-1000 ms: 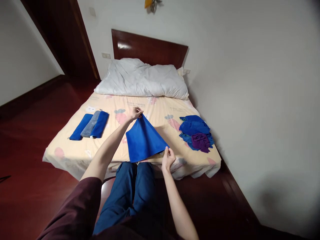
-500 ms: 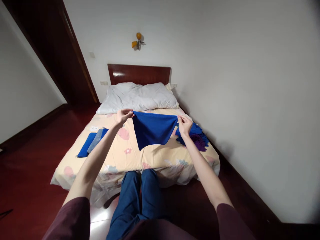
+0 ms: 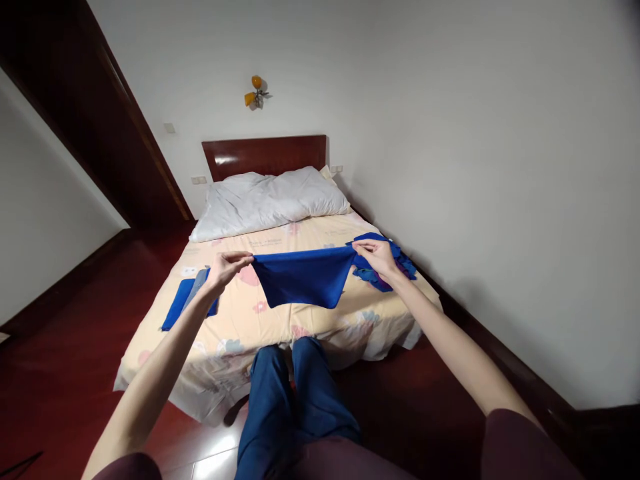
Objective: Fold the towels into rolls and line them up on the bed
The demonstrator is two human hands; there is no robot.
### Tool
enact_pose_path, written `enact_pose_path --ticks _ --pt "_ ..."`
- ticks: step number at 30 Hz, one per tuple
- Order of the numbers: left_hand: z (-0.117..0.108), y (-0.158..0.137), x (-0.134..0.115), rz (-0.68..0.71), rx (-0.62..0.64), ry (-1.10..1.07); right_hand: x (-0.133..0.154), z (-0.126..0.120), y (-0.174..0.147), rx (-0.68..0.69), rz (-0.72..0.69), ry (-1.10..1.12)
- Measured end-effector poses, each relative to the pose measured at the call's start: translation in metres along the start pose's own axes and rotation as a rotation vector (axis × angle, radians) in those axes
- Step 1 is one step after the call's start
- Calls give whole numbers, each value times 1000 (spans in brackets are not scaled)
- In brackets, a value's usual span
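Arms point(image 3: 157, 363) stretched forward, left hand point(image 3: 227, 269) pinching, right hand point(image 3: 379, 257) likewise; both well apart

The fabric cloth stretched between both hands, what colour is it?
The fabric cloth is plain deep blue; the head view shows it best.

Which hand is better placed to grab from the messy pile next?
Probably your right hand: it overlaps the pile in view, while your left hand is across by the folded cloths. Both pinch the blue cloth, though.
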State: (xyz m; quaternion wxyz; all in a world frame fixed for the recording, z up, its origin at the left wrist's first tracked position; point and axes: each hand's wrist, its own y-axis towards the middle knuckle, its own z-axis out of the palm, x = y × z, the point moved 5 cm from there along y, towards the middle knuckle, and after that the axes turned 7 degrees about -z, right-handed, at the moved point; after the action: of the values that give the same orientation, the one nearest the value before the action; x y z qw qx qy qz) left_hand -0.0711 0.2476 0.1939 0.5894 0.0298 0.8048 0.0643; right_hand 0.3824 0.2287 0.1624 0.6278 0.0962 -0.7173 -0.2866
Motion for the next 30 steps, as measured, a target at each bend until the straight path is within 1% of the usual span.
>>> enact_pose_path --ticks 3,5,8,10,12,14,17,20,23,25,27,29,30 --pt "-5 -24 13 -74 42 -19 2 -5 -19 65 103 9" --pt "-8 -35 22 -122 76 -34 4 -7 -27 102 171 12" --pt "-7 -41 36 -199 121 -62 3 -7 -29 159 242 14" --pt "-5 -37 46 -245 133 -68 -3 -4 -24 182 279 19" --pt "-1 -26 57 -278 121 -66 -16 2 -15 199 309 22" --pt "4 -8 71 -298 98 -64 -36 15 -2 212 334 31" --pt "18 30 96 -328 48 -87 -71 43 22 195 379 40" --pt "30 75 115 -352 -60 -128 -99 74 48 116 391 35" --pt "36 115 117 -300 -155 -149 -111 96 71 30 318 21" --pt "33 132 111 -206 -210 -158 -113 102 82 8 230 20" --pt "27 139 104 -85 -259 -150 -116 103 88 7 137 32" --pt "21 135 104 19 -273 -103 -123 99 86 15 84 40" --pt "19 130 107 51 -268 -64 -130 97 82 23 82 40"
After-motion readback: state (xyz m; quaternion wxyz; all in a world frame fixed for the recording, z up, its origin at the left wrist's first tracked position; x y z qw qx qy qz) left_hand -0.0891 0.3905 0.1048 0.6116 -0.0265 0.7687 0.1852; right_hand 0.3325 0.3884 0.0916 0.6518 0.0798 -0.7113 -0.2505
